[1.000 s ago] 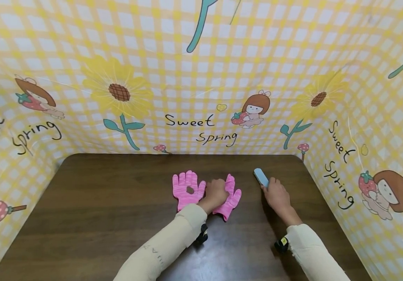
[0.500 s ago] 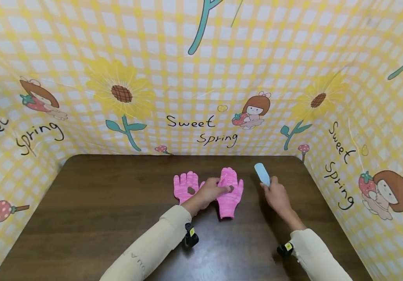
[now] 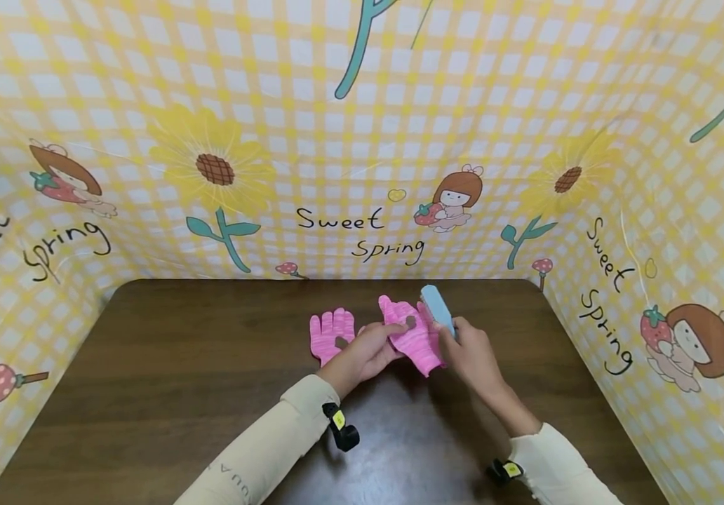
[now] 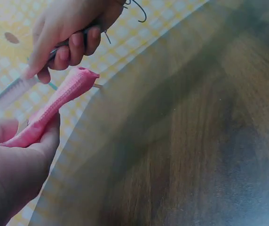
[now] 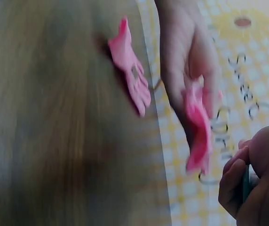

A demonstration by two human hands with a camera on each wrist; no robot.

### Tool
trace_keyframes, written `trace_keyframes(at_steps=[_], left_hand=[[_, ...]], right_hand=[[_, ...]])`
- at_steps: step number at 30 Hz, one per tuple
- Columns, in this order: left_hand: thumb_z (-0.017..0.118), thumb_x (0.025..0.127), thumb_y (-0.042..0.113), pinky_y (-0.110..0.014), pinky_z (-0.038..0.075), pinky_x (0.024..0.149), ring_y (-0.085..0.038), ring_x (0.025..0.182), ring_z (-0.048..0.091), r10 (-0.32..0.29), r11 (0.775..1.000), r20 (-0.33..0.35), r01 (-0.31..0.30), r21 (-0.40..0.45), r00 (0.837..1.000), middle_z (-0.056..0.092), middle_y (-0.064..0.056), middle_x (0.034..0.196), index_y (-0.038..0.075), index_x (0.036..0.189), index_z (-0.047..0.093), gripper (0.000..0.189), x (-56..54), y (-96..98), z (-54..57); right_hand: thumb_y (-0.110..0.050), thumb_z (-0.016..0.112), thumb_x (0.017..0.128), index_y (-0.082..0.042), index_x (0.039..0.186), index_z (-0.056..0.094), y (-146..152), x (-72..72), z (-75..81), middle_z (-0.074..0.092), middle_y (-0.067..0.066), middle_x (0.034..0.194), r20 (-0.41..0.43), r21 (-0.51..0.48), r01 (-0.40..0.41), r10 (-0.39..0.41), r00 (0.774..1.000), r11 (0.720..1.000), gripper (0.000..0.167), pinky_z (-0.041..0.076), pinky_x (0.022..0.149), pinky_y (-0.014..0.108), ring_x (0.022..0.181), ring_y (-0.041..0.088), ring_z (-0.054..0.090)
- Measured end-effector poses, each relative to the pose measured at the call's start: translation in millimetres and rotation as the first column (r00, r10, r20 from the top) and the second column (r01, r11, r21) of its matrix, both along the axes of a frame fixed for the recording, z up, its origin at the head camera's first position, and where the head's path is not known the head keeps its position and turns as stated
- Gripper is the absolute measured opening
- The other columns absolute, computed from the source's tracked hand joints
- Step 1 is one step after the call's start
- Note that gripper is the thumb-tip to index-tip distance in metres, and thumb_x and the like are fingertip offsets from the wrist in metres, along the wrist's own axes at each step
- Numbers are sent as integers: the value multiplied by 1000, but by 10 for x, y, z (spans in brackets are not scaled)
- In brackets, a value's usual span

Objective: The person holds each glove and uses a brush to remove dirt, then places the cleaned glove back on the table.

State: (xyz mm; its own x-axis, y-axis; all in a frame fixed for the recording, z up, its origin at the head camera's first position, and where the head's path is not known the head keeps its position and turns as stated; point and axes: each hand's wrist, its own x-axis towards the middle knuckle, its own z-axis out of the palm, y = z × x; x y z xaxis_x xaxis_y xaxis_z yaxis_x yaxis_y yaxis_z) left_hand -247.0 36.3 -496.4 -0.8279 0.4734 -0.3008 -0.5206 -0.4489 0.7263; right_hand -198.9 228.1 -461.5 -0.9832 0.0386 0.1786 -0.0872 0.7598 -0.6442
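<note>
My left hand [image 3: 365, 354] holds a pink knitted glove [image 3: 420, 345] above the table, thumb on top beside a dark grey-brown spot, the other fingers underneath. From the left wrist, this glove [image 4: 66, 94] appears edge-on, its cuff end pointing away from the palm. My right hand [image 3: 476, 356] grips a light blue brush [image 3: 438, 307] by its handle, the head right by the held glove; whether they touch I cannot tell. Pale bristles [image 4: 14, 94] show in the left wrist view. A second pink glove [image 3: 329, 335] with a similar spot lies on the table, partly behind my left hand.
The dark brown wooden table [image 3: 179, 365] reflects light near its front. A yellow-and-white checked cloth [image 3: 337, 154] with printed flowers and figures stands around its back and sides. Each wrist carries a small black camera [image 3: 343, 431].
The left hand has lifted and tilted the right-hand glove off the table, its thumb now over it. The right hand has brought the brush leftward, up to that glove.
</note>
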Motion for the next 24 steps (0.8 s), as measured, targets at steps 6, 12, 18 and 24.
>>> trace_keyframes(at_steps=[6,12,18,24], left_hand=[[33,94,-13,-57,24,125,-36,150,30,-73,994,-43,76,81,996,30,-25,164,-8,158,24,65,34,-33,27],[32,94,-15,-56,23,125,-36,152,29,-61,994,-42,65,93,997,28,-24,165,-9,157,21,65,40,-64,9],[31,93,-18,-58,20,126,-39,153,25,-67,993,-18,69,100,998,26,-27,165,-8,158,19,67,45,-26,-27],[28,90,-21,-60,20,126,-41,153,24,-74,991,-27,76,110,997,26,-29,164,-10,157,21,68,55,48,-59]], right_hand=[[-28,65,101,-3,92,65,-200,99,-1,52,1,65,-3,121,-83,84,996,989,27,39,50,26,58,14,46],[-29,69,98,-8,80,58,-243,134,-14,39,-3,60,-16,208,-85,90,996,974,30,34,48,25,57,14,41],[-30,69,98,-8,76,52,-127,122,-39,35,-3,61,-23,230,-45,52,998,972,35,32,48,26,58,15,39],[-33,68,98,-7,78,56,-37,126,-60,39,-2,59,-21,242,-25,31,999,970,35,35,50,28,58,17,43]])
